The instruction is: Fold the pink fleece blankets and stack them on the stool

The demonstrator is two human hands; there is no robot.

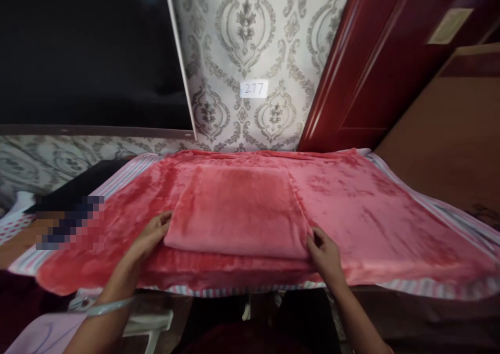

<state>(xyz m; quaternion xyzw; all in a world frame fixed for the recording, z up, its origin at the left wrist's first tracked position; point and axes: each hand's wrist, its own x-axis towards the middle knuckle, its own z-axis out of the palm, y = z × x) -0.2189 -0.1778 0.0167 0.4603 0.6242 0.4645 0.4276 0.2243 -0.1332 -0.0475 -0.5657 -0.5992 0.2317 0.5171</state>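
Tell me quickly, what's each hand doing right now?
Left hand: touching the left edge of the folded pink plush cloth; whether it grips cannot be told.
Right hand: closed, holding that cloth's near right corner.

Pale wallpaper with grey damask medallions (245,23).
A white rectangular label (253,89) marked "277" sits between a large black flat screen (89,57), left, and glossy dark-red panelling (375,57), right.
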